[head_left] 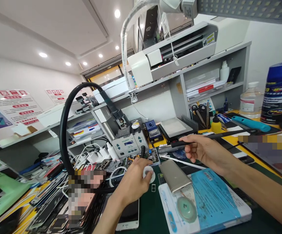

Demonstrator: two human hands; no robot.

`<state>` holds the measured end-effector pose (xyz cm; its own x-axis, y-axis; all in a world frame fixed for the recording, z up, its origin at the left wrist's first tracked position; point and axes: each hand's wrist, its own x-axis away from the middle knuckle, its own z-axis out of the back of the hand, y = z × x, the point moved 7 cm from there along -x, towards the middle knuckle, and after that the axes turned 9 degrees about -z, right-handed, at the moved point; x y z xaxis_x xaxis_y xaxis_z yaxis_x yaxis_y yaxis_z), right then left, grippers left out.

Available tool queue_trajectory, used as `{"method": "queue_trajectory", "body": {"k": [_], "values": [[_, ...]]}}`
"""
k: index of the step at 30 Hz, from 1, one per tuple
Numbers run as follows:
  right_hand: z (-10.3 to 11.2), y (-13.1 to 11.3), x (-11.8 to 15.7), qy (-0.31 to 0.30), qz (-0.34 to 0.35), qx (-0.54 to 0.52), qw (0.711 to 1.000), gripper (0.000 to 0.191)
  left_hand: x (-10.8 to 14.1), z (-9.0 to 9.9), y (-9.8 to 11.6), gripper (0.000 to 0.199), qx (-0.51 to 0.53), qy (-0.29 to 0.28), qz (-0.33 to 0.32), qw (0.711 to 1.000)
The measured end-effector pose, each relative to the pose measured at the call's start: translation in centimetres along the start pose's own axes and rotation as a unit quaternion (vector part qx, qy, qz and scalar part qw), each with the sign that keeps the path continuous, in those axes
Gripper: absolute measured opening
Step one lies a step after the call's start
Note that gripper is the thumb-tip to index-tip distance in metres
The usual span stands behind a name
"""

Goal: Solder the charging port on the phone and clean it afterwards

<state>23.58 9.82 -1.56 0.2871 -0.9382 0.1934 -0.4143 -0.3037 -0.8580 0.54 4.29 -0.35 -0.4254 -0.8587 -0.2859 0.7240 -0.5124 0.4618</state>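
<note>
Black rubbery material covered the grip of the slim tool (183, 144) that the right hand (204, 151) held, its fingers closed round it near the centre of the frame, with the tool's grey front end aimed leftward. The left hand (136, 178) was curled just below centre, its thumb at a white round roll (149, 174); whether it gripped the roll, I could not tell. Close by the roll lay a small metal frame (153, 188) on a dark green mat (147, 211).

Right of the roll, a gold phone (175, 175) rested partly on a blue-and-white box (211, 198), and a pale green disc (186, 209) sat on the same box in the lower part of the frame. A white-edged phone (129, 221) lay partly under the left forearm. Toward the lower left was a heap of phone parts (45, 208), and a thick black hose (63, 130) looped above it. A grey control unit (128, 144) stood near the middle, beyond the left hand. Yellow patches of the bench (261, 161) showed at the right, where a blue canister (279, 94) stood near the frame's edge.
</note>
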Motion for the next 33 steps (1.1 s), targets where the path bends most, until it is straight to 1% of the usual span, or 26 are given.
{"method": "queue_trajectory", "body": {"k": [2,5,8,11,14,17,19,21,24,26,29,33], "values": [[0.3,-0.4,0.1,0.007,0.007,-0.006,1.000,0.009,0.4,-0.3,2.3,0.035,0.009,-0.020,-0.033,0.999],[0.7,-1.0,0.1,0.019,0.016,-0.016,1.000,0.010,0.5,-1.2,5.1,0.049,0.007,-0.068,-0.093,0.993],[0.9,-1.4,0.0,0.028,0.019,-0.027,0.999,0.010,0.1,-2.4,6.1,0.054,-0.030,-0.098,-0.135,0.986],[1.0,-1.4,0.0,0.035,0.019,-0.035,0.999,0.009,-0.3,-3.8,5.9,0.047,-0.055,-0.115,-0.164,0.978],[1.3,-1.5,0.1,0.046,0.020,-0.046,0.998,0.009,-0.2,-4.7,5.9,0.038,-0.083,-0.094,-0.199,0.972],[1.7,-2.0,0.4,0.060,0.027,-0.062,0.996,0.009,-0.3,-4.3,5.7,0.034,-0.090,-0.023,-0.223,0.970],[2.0,-2.5,0.5,0.067,0.036,-0.076,0.994,0.007,-0.6,-3.6,5.2,0.032,-0.077,0.030,-0.216,0.973],[2.3,-3.1,0.6,0.073,0.045,-0.090,0.992,0.005,-1.2,-2.7,4.4,0.030,-0.062,0.079,-0.191,0.976],[2.6,-3.5,0.6,0.080,0.048,-0.106,0.990,0.002,-2.1,-1.2,2.9,0.027,-0.038,0.153,-0.124,0.980],[2.7,-3.5,0.6,0.078,0.044,-0.112,0.990,0.002,-2.6,-0.5,1.9,0.025,-0.012,0.191,-0.071,0.979],[2.7,-3.3,0.8,0.068,0.036,-0.118,0.990,0.002,-3.6,-0.2,0.8,0.019,0.039,0.202,-0.017,0.978],[2.7,-3.1,0.8,0.065,0.027,-0.123,0.990,0.004,-5.3,-0.7,-0.4,0.021,0.110,0.180,0.013,0.977]]}}
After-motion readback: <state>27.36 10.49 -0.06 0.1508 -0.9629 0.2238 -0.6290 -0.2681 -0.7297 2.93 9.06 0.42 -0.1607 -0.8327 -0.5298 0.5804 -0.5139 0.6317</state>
